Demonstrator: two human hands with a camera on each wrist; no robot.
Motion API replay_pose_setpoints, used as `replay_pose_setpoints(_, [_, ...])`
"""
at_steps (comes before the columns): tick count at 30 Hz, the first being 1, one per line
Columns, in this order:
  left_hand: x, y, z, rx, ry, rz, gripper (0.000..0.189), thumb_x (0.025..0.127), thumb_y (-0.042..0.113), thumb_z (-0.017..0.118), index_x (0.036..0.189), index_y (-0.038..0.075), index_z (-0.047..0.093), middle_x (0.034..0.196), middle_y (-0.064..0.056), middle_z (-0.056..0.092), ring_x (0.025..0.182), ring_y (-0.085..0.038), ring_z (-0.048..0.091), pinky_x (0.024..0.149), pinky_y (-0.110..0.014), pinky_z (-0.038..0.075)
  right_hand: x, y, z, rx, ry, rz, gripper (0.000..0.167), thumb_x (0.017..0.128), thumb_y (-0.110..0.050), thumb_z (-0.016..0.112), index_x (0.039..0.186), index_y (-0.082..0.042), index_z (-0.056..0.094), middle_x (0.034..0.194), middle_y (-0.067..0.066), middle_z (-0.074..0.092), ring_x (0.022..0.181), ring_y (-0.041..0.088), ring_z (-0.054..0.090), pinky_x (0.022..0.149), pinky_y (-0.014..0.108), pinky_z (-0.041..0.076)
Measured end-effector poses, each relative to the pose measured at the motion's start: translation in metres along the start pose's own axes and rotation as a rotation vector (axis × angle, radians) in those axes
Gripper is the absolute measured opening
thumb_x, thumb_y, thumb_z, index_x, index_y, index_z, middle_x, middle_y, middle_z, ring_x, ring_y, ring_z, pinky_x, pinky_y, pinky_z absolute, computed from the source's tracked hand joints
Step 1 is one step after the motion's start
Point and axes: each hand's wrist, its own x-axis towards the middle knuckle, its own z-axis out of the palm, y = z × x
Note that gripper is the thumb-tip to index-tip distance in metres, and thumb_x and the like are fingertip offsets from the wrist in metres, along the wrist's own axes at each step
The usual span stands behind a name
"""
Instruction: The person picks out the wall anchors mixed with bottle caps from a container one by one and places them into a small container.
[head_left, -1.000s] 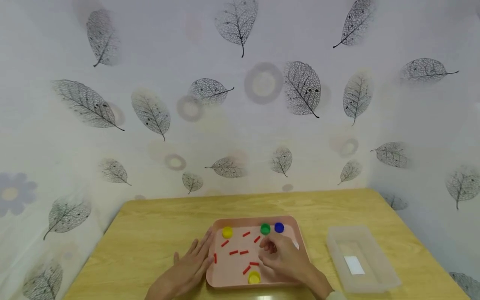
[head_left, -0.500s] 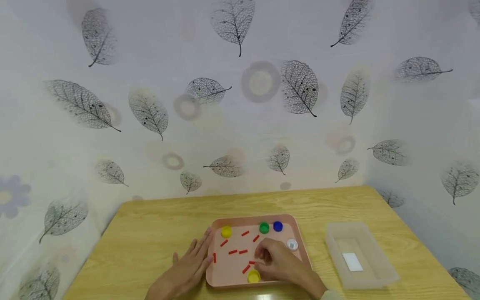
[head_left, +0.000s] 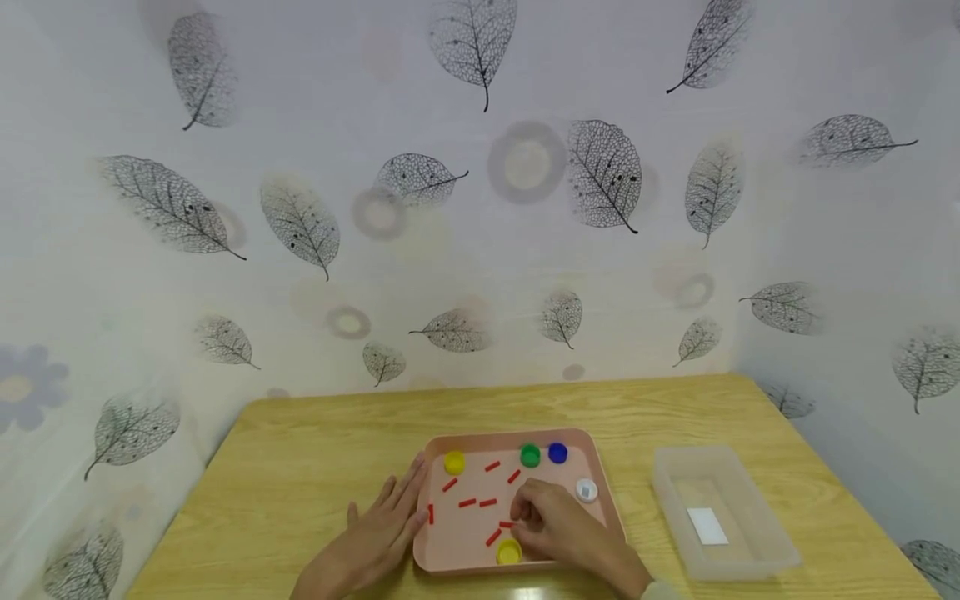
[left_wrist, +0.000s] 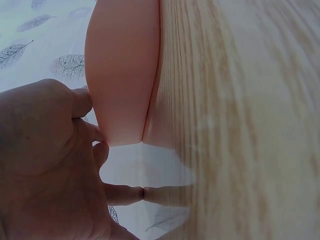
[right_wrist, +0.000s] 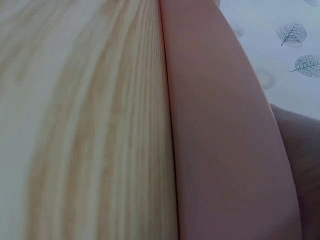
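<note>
A pink tray (head_left: 450, 562) holds several short red sticks and round cups or caps. My left hand (head_left: 375, 529) lies with straight fingers against the tray's left wall; the left wrist view shows its fingers (left_wrist: 82, 102) at the rim. Over the tray's right part, the curled fingers of my right hand (head_left: 558, 521) pinch the right end of a red stick (head_left: 506, 524), their tips partly hidden. Another red stick (head_left: 493, 537) and a yellow cup (head_left: 509, 551) lie close by. The right wrist view shows mostly the tray's outer wall (right_wrist: 225, 130).
A second yellow cup (head_left: 454, 462), a green cup (head_left: 530, 455) and a blue cup (head_left: 557, 452) stand along the tray's back. A white cap (head_left: 587, 490) sits at its right. Farther right, a translucent bin (head_left: 750, 564) with a white card (head_left: 707, 527) stands on the wooden table (head_left: 322, 450).
My right hand has come down and slightly towards me, to the red stick, exposing the white cap. It has hardly moved in the last half second. The left hand stays at the tray wall.
</note>
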Motion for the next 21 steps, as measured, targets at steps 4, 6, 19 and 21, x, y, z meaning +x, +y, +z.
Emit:
replay_pose_setpoints(4, [0.0016, 0.0008, -0.0004, 0.0, -0.004, -0.004, 0.065, 0.111, 0.053, 0.026, 0.167, 0.025, 0.011, 0.173, 0.007, 0.005, 0.152, -0.044, 0.023, 0.096, -0.091, 0.011, 0.0016, 0.0003, -0.0012, 0.005, -0.008, 0.002, 0.012, 0.089, -0.008, 0.076, 0.088, -0.016, 0.067, 0.083, -0.011, 0.058, 0.074, 0.001, 0.053, 0.064, 0.02, 0.051])
replay_pose_setpoints(6, [0.002, 0.0012, -0.0003, 0.0, -0.007, -0.009, 0.065, 0.111, 0.054, 0.026, 0.167, 0.025, 0.011, 0.173, 0.007, 0.005, 0.152, -0.044, 0.023, 0.096, -0.091, 0.011, 0.0022, 0.0007, -0.0015, 0.002, -0.014, 0.006, 0.012, 0.09, -0.008, 0.076, 0.088, -0.017, 0.067, 0.083, -0.012, 0.058, 0.073, 0.0, 0.053, 0.064, 0.02, 0.051])
replay_pose_setpoints(19, [0.0028, 0.0014, 0.0015, -0.015, -0.006, -0.011, 0.067, 0.11, 0.056, 0.028, 0.167, 0.025, 0.011, 0.173, 0.007, 0.006, 0.152, -0.043, 0.022, 0.096, -0.091, 0.01, 0.0014, 0.0005, -0.0015, 0.006, -0.024, 0.049, 0.012, 0.089, -0.008, 0.075, 0.087, -0.017, 0.067, 0.081, -0.014, 0.058, 0.073, 0.0, 0.054, 0.064, 0.02, 0.051])
replay_pose_setpoints(21, [0.0027, 0.0013, 0.0015, -0.022, -0.003, -0.011, 0.067, 0.11, 0.056, 0.028, 0.167, 0.025, 0.011, 0.173, 0.007, 0.006, 0.152, -0.043, 0.023, 0.095, -0.091, 0.01, 0.0013, 0.0006, -0.0021, 0.008, -0.024, 0.042, 0.011, 0.09, -0.009, 0.075, 0.087, -0.016, 0.067, 0.082, -0.014, 0.058, 0.073, -0.001, 0.053, 0.064, 0.02, 0.051])
